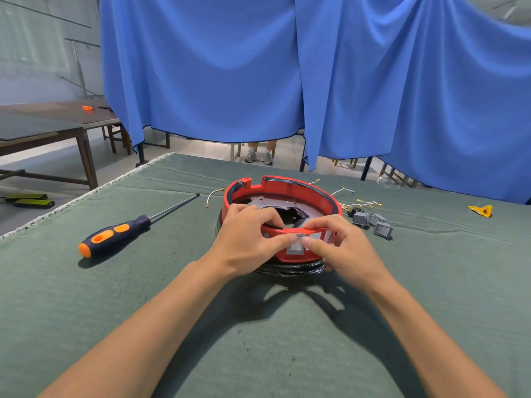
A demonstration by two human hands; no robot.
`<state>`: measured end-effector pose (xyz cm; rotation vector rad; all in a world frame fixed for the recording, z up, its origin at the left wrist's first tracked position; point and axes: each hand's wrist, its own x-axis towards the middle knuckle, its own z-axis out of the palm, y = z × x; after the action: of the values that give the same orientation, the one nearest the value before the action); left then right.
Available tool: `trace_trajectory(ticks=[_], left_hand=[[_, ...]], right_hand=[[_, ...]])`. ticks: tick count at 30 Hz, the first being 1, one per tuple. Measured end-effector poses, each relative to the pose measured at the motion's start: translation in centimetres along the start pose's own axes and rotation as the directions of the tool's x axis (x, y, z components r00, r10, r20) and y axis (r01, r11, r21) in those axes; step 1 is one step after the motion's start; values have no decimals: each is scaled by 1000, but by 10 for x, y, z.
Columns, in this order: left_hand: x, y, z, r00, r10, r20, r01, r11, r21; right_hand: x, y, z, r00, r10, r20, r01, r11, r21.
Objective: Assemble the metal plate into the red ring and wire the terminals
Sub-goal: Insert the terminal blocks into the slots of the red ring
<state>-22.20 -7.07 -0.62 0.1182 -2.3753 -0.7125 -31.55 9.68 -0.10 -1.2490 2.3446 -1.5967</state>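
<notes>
Red ring (pixel 283 193) sits on green table cover (pixel 143 297), centre of view; metal plate (pixel 265 203) lies inside it; left hand (pixel 247 239) curls over near rim, thumb outside; right hand (pixel 342 248) grips rim at 3 o'clock; both thumbs press grey switch (pixel 295 247) in near wall; screwdriver (pixel 120 232) at 9 o'clock of ring; spare switches (pixel 373 222) and wires (pixel 360 202) at 2 o'clock.
</notes>
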Motion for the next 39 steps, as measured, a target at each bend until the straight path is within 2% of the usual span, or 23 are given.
trace_trajectory(ticks=[4,12,14,19,21,26,29,33,36,39], left_hand=[[0,-4,-9,987,-38,156,26,996,81],[-3,-3,-5,995,88,54,-94,989,113],[-2,-2,-4,994,95,58,-102,987,127],[-3,-2,-6,995,48,82,-57,992,109],[-6,0,-3,998,28,61,-38,985,169],[-16,16,8,989,129,-68,-96,928,360],[-20,24,20,979,180,-99,-128,913,387],[-15,26,26,983,155,-95,-102,904,416],[-7,22,33,987,138,-81,-84,877,474],[-1,19,38,984,141,-106,-76,880,468]], right_hand=[[-3,-1,-4,996,23,86,-26,999,29],[-5,1,3,999,-39,-26,35,988,-150],[-5,0,3,998,-48,-51,37,980,-195],[-6,1,6,996,-69,-59,59,985,-163],[-7,2,7,995,-74,-69,62,985,-158],[-9,6,9,988,-93,-123,70,982,-176],[-7,13,6,966,-50,-254,4,984,-179],[2,24,-2,931,-32,-362,-63,967,-248],[17,40,-11,889,86,-450,-209,950,-231],[28,61,-21,870,177,-461,-341,890,-303]])
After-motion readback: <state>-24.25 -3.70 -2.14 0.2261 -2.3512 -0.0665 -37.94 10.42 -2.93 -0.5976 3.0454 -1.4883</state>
